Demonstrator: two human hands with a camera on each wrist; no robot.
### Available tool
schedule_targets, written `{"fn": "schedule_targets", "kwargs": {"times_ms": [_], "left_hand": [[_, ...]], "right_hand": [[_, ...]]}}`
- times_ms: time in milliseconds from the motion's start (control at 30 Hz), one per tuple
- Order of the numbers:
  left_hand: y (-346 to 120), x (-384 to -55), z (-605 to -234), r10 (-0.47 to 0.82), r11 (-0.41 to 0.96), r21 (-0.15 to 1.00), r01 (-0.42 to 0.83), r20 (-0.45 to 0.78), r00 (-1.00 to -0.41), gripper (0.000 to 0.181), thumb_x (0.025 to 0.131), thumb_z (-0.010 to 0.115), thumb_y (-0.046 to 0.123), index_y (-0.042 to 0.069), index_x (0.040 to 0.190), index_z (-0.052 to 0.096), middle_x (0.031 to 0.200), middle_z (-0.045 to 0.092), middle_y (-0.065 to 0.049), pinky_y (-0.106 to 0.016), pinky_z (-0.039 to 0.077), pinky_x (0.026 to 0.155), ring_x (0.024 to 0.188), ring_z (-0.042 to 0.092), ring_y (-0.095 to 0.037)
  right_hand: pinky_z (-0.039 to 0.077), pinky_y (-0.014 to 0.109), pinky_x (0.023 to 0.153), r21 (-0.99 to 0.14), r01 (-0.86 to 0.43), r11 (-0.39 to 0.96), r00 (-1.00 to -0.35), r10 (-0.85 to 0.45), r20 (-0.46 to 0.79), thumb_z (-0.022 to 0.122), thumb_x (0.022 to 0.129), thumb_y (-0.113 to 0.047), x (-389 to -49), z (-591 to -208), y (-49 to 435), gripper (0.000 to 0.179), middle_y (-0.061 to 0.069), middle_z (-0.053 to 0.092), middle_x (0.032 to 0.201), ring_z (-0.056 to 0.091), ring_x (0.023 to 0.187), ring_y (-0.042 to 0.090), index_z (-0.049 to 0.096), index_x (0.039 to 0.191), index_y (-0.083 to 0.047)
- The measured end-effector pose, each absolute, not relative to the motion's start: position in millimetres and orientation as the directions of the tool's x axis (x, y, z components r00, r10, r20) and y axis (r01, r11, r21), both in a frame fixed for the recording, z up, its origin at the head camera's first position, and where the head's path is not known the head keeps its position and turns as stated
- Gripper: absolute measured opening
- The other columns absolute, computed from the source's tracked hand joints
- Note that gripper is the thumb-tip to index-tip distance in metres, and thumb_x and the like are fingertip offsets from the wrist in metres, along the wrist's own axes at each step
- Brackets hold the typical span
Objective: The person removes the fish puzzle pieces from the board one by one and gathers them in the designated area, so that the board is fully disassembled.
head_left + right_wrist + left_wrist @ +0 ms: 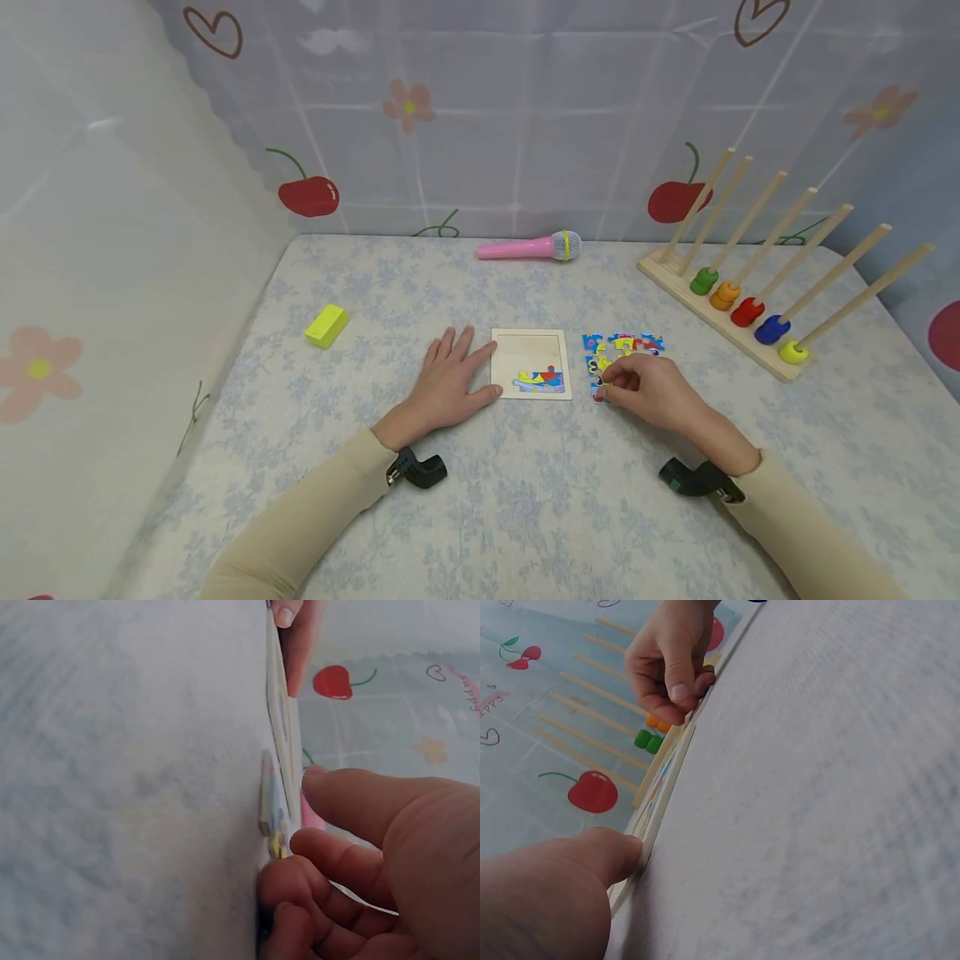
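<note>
A square wooden puzzle tray [568, 367] lies flat on the table, with several joined colourful pieces [546, 383] along its lower right inside. My left hand [446, 386] is spread on the cloth, thumb and index fingertips at the tray's left rim. To the tray's right lie loose jigsaw pieces [592, 342], grouped close together. My right hand [655, 392] is over them and hides some, its thumb and index fingertips at the lower left piece [597, 392]. In the right wrist view, thumb and index finger stand apart beside a piece [265, 796], with nothing visible between them.
A yellow block [327, 326] lies at the left. At the back edge is a pink toy microphone [525, 248]. A wooden peg stand [720, 321] with coloured beads and tall rods stands at the right. A patterned curtain [510, 125] hangs behind the table.
</note>
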State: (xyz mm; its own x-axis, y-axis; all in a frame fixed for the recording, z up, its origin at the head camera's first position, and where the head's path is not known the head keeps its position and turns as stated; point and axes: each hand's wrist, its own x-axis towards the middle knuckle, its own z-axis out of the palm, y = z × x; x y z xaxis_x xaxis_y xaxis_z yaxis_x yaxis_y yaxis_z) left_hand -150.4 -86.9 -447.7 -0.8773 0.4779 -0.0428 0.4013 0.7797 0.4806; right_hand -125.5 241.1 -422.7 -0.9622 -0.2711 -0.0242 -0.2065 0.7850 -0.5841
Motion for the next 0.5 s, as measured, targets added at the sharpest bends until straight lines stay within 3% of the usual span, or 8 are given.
{"fn": "schedule_targets", "kwargs": {"times_ms": [500], "left_hand": [[-87,-151,-448,0.477,0.777,0.482,0.405,-0.031,-0.878,0.068,0.098,0.060,0.046,0.017,0.158,0.041,0.169,0.018,-0.023,-0.065,0.009,0.125,0.158,0.005,-0.047]], "right_hand": [[0.046,0.023,0.057,-0.584,-0.344,0.735,-0.907,-0.421,0.005,0.074,0.091,-0.013,-136,-402,228,0.015,-0.001,0.068,0.082,0.053,0.064,0.006,0.076,0.103,-0.004]]}}
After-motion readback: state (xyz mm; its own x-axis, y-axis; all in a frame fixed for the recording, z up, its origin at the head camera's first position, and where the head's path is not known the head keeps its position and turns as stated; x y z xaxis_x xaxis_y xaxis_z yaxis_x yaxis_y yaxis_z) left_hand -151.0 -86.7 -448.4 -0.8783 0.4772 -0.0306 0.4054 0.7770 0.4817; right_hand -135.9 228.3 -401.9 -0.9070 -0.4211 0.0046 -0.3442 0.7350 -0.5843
